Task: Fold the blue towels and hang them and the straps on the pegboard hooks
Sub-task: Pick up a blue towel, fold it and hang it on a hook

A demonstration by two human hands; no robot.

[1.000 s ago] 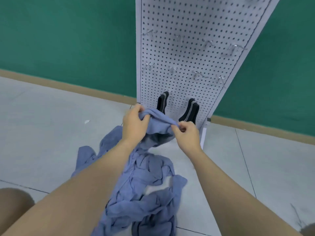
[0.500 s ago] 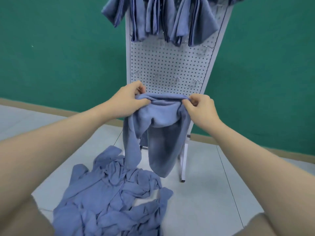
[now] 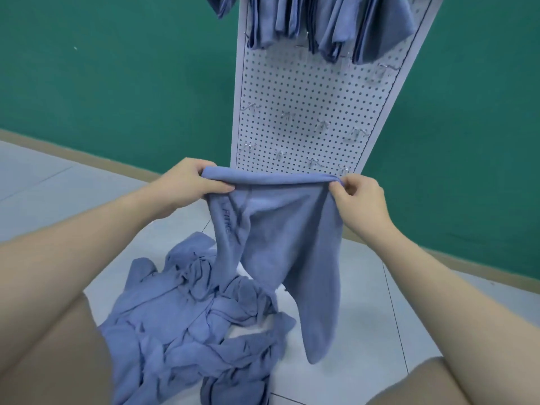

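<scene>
You hold the blue towel [image 3: 280,229] stretched at the centre, your left hand [image 3: 190,182] pinching its 9 o'clock corner and your right hand [image 3: 358,197] its 3 o'clock corner, with the towel pile [image 3: 187,317] on the floor at 7 o'clock and the pegboard [image 3: 306,112] at 12 o'clock.

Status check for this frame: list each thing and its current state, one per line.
Left hand: grips towel's top edge.
Right hand: pinches the other corner.
Held blue cloth towel: stretched out, hanging unfolded.
Blue towel pile: crumpled on floor.
White metal pegboard: folded towels hung on top, lower hooks bare.
</scene>
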